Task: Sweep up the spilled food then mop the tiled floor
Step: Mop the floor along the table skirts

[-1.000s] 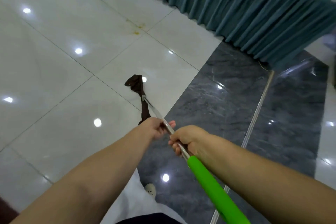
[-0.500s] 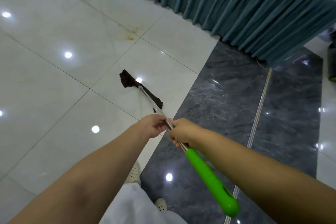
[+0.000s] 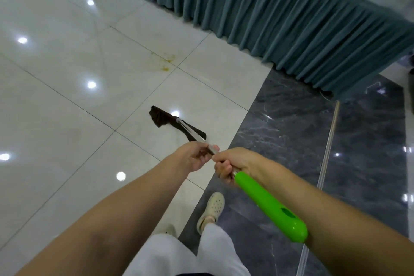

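Note:
I hold a mop with a silver pole and a bright green handle end. Its dark brown cloth head lies flat on the glossy white tiled floor. My left hand grips the pole just ahead of my right hand, which grips it right where the green handle begins. A yellowish stain marks the white tile beyond the mop head, close to a tile joint and apart from the cloth.
A pleated teal curtain hangs along the far side, reaching the floor. Dark grey marble flooring lies to the right, crossed by a metal strip. My feet in pale clogs and white trousers are below my hands.
The mop head has turned from pointing along the pole to lying crosswise, and slid slightly. My view and feet have shifted forward; the stain appears nearer. Both hands keep their grip.

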`<action>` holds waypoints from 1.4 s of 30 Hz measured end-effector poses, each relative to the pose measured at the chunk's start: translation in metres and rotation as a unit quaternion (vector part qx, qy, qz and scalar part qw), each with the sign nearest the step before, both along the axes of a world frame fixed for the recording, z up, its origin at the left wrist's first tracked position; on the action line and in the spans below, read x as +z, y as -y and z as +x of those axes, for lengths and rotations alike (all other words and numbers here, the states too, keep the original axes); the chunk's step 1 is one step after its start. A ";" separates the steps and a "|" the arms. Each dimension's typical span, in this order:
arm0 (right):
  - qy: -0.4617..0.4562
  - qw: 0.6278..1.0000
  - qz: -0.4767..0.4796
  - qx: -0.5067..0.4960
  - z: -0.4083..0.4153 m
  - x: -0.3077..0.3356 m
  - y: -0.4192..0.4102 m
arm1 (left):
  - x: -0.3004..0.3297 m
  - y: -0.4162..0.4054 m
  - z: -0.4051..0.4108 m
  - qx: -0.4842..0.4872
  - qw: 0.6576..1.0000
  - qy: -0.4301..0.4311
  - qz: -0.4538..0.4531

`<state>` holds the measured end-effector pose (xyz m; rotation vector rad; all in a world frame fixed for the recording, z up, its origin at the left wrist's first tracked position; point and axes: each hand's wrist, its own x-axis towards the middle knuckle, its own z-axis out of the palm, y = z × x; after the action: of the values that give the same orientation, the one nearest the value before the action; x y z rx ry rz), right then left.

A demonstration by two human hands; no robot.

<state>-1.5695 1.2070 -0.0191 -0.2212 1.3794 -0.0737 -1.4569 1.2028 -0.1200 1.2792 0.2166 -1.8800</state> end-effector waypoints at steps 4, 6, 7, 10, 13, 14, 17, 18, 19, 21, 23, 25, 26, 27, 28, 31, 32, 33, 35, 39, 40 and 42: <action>-0.008 0.999 -0.006 0.033 -0.001 -0.008 0.033 | 0.000 0.028 -0.005 0.003 1.000 0.019 0.021; -0.007 0.999 -0.012 0.053 -0.003 -0.014 0.057 | 0.000 0.048 -0.009 0.006 0.999 0.024 0.022; -0.007 0.998 -0.018 0.065 -0.004 -0.017 0.072 | 0.000 0.062 -0.010 0.011 0.999 0.026 0.024; -0.010 0.994 -0.033 0.108 -0.010 -0.019 0.121 | 0.005 0.105 -0.017 0.029 0.998 0.047 0.027; -0.012 0.987 -0.056 0.150 -0.017 -0.018 0.170 | 0.010 0.149 -0.025 0.045 0.996 0.067 0.024; -0.012 0.984 -0.063 0.166 -0.019 -0.018 0.184 | 0.010 0.162 -0.027 0.049 0.996 0.068 0.022; -0.014 0.975 -0.089 0.204 -0.024 -0.020 0.223 | 0.011 0.196 -0.031 0.067 0.996 0.062 0.013; -0.015 0.972 -0.098 0.214 -0.025 -0.021 0.234 | 0.010 0.206 -0.031 0.072 0.995 0.064 0.012; -0.016 0.969 -0.106 0.224 -0.025 -0.022 0.243 | 0.010 0.215 -0.031 0.078 0.995 0.066 0.012; -0.017 0.962 -0.119 0.243 -0.024 -0.024 0.258 | 0.010 0.230 -0.032 0.089 0.994 0.064 0.013; -0.014 0.960 -0.123 0.252 -0.022 -0.026 0.272 | 0.009 0.244 -0.031 0.097 0.994 0.058 0.008; -0.014 0.959 -0.124 0.256 -0.018 -0.027 0.288 | 0.006 0.260 -0.028 0.109 0.992 0.057 0.012; -0.015 0.958 -0.124 0.258 -0.016 -0.028 0.297 | 0.004 0.268 -0.026 0.110 0.992 0.059 0.015; -0.017 0.957 -0.124 0.260 -0.013 -0.028 0.306 | 0.002 0.277 -0.023 0.108 0.992 0.061 0.016; -0.019 0.957 -0.122 0.262 -0.009 -0.029 0.316 | 0.000 0.286 -0.020 0.107 0.992 0.060 0.014; -0.027 0.957 -0.113 0.266 0.005 -0.032 0.346 | -0.003 0.315 -0.006 0.106 0.993 0.049 0.010; -0.030 0.957 -0.109 0.268 0.011 -0.033 0.358 | -0.004 0.325 0.000 0.104 0.993 0.048 0.011; -0.034 0.957 -0.105 0.268 0.019 -0.033 0.369 | -0.005 0.337 0.007 0.102 0.994 0.046 0.012; -0.039 0.957 -0.101 0.269 0.036 -0.034 0.395 | -0.005 0.362 0.023 0.101 0.994 0.041 0.012; -0.046 0.956 -0.098 0.272 0.081 -0.035 0.451 | -0.005 0.415 0.066 0.100 0.994 0.039 0.019; -0.046 0.956 -0.099 0.272 0.093 -0.035 0.464 | -0.004 0.428 0.077 0.101 0.994 0.036 0.018; -0.049 0.956 -0.100 0.272 0.116 -0.036 0.492 | -0.004 0.455 0.101 0.102 0.994 0.036 0.015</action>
<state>-1.4534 0.7147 -0.0549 -0.7749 1.3666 0.2610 -1.3562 0.7475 -0.1238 1.2915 0.3273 -1.6610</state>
